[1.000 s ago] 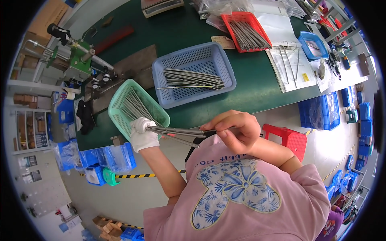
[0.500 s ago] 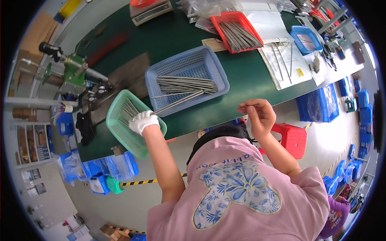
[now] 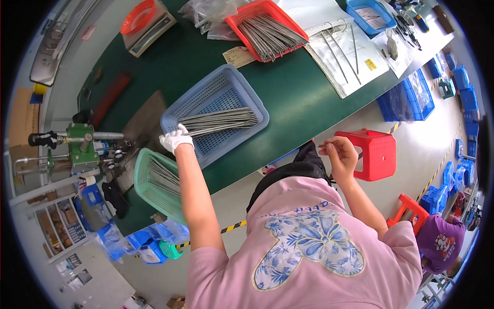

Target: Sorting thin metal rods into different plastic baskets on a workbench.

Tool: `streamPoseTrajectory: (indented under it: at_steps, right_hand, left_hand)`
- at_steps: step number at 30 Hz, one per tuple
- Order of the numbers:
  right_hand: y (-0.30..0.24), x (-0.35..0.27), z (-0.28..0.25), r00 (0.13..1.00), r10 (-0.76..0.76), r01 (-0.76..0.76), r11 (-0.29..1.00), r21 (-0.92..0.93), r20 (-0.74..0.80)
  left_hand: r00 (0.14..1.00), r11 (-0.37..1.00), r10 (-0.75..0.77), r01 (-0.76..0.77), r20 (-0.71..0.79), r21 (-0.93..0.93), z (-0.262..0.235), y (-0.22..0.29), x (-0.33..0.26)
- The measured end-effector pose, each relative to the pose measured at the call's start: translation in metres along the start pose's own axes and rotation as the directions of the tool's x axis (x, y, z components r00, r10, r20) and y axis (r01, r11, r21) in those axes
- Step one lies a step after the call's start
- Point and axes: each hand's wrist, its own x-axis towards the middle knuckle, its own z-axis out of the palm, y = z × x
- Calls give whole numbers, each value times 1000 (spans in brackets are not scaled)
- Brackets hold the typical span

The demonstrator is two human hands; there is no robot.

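My left hand [image 3: 176, 139], in a white glove, is at the left rim of a blue mesh basket [image 3: 251, 95]. Its fingers close on the left ends of thin metal rods [image 3: 221, 120] that lie in a bundle there. Below that wrist, partly behind my forearm, a green mesh basket [image 3: 141, 177] holds more thin rods [image 3: 162, 176]. Bare and raised in front of my body beyond the table's edge, my right hand [image 3: 340, 154] has thumb and fingers pinched together. A small dark tip shows at the pinch, too small to name.
On the green table [image 3: 298, 103] a red basket [image 3: 234, 21] of rods stands farther back, near papers [image 3: 355, 64] with several rods. A scale [image 3: 149, 36] is at the far left, a green clamp-like machine [image 3: 82, 147] at the left. A red stool [image 3: 380, 154] stands right; another person [image 3: 440, 242] is behind.
My left hand has moved from above the green basket up to the blue basket's left rim. The slanting rods no longer stick out over the rim. The whole view has shifted; my right hand stays pinched.
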Motion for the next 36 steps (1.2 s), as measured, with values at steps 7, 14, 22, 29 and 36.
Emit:
streamPoseTrajectory:
  at_steps: [7, 14, 22, 29, 36]
  right_hand:
    - [2, 21, 1, 995, -30, 41, 992, -119, 98]
    - [7, 16, 5, 988, -3, 16, 996, -87, 152]
    - [17, 8, 26, 962, -33, 58, 995, -87, 272]
    - [27, 3, 40, 912, -64, 127, 983, -131, 404]
    - [20, -5, 56, 887, -87, 195, 961, -197, 454]
  left_hand:
    - [990, 983, -88, 69, 106, 169, 1, -9, -5]
    - [960, 935, -247, 201, 130, 293, -25, -43, 1]
    - [807, 947, -219, 40, 548, 318, -74, -24, -11]
    - [362, -208, 637, -769, 680, 604, -156, 77, -36]
    - [224, -756, -108, -651, 969, 66, -227, 121, 6]
